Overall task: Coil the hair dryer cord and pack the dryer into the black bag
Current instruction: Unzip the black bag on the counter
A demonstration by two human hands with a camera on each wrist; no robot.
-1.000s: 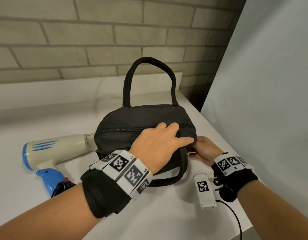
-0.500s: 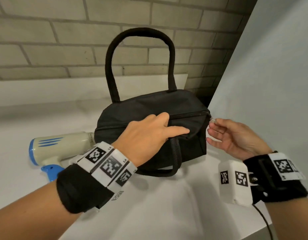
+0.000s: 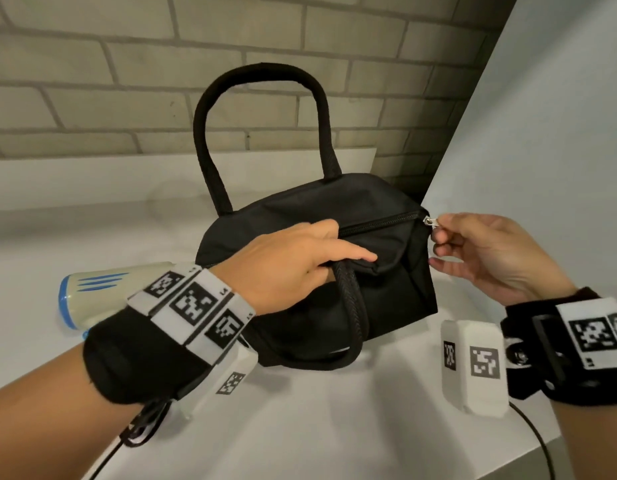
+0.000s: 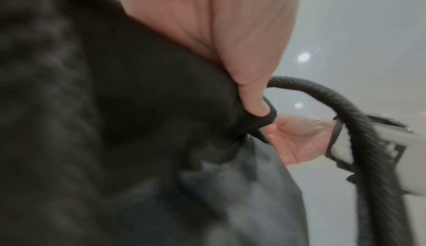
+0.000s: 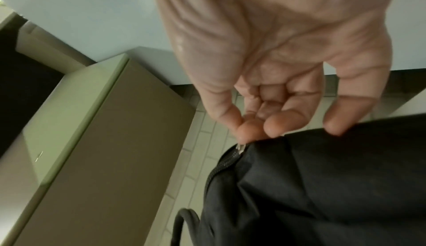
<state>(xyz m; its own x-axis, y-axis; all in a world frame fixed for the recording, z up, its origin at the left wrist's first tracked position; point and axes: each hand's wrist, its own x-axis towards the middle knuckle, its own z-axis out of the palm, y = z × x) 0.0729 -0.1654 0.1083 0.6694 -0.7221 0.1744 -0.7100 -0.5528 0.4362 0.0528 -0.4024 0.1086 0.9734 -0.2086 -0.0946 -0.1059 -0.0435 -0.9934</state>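
Observation:
The black bag (image 3: 335, 206) stands on the white table with its zip closed. Its back handle (image 3: 258, 74) stands upright and its front handle (image 3: 352, 306) droops down. My left hand (image 3: 321, 247) holds the bag's upper front, fingers over the zip line; in the left wrist view its thumb (image 4: 253, 100) presses a fold of fabric. At the zip's right end my right hand (image 3: 438, 226) pinches the small metal zipper pull (image 3: 429, 221), seen also from the right wrist as the zipper pull (image 5: 240, 148). The cream and blue hair dryer (image 3: 92, 299) lies left of the bag, partly hidden behind my left wrist.
A brick wall (image 3: 335, 109) rises behind the table (image 3: 335, 427). A pale panel (image 3: 560, 150) closes off the right side close to the bag. The table's front right edge (image 3: 529, 455) runs just under my right wrist.
The bag has been tipped up so its zip end faces right. My right hand came up from the bag's lower end and took the zipper pull. My left hand stays on the bag.

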